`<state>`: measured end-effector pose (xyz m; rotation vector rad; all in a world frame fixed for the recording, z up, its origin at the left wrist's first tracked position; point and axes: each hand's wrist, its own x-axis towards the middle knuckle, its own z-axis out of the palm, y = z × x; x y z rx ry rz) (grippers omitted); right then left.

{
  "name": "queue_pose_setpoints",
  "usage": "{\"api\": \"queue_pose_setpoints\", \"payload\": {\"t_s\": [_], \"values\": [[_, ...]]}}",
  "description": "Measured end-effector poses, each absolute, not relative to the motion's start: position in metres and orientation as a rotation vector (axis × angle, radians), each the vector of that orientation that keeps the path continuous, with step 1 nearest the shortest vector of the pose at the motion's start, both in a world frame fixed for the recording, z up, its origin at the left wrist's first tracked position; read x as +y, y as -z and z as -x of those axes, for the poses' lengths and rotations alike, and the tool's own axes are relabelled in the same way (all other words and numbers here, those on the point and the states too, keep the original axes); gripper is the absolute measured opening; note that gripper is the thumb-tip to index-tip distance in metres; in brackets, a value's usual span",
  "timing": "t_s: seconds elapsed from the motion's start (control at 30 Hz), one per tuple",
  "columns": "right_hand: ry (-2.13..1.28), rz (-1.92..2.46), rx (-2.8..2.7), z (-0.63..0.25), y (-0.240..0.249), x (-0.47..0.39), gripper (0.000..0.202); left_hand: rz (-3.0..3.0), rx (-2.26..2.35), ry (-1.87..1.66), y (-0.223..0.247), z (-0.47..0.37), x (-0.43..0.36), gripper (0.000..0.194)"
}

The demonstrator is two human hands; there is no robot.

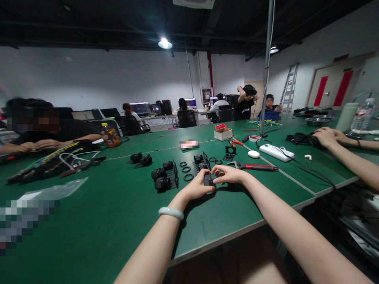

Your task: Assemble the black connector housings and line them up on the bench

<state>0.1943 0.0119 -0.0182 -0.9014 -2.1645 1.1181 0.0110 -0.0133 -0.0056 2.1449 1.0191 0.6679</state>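
Near the front of the green table (124,209), my left hand (197,185) and my right hand (227,174) meet around a small black part (208,180). Fingers of both hands are closed on it; its exact kind is partly hidden. Just beyond stands another black fitting (199,159) with an upright plate. To the left, several black round fittings (162,183) sit against a black bracket (175,173). Three black rings (186,169) lie between the groups. An adjustable wrench (257,167) with a red and black handle lies to the right of my right hand.
Further back are a black bracket with a hole (230,153), a small box (223,133), orange-handled pliers (237,142), a white power bank (276,152) with a cable, and a drink bottle (111,136). Co-workers' hands (325,136) are at the right. A metal pole (267,67) rises behind.
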Motion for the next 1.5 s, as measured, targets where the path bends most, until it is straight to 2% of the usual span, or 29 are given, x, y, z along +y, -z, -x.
{"api": "queue_pose_setpoints", "payload": {"t_s": [0.63,1.03,1.37,1.5], "values": [[-1.078,0.893,-2.191,-0.195,0.025,0.019,0.043,-2.168,1.025,-0.676,0.008,-0.011,-0.011,0.049],[-1.175,0.88,-2.163,-0.197,0.025,0.018,0.041,-2.241,1.039,-0.674,0.011,-0.008,-0.008,0.049],[-1.189,0.803,-2.158,-0.196,0.019,0.013,0.054,-2.219,1.003,-0.694,0.012,-0.008,-0.007,0.052],[-1.206,0.761,-2.142,-0.195,0.018,0.011,0.051,-2.189,0.992,-0.704,0.014,-0.008,-0.006,0.053]]}}
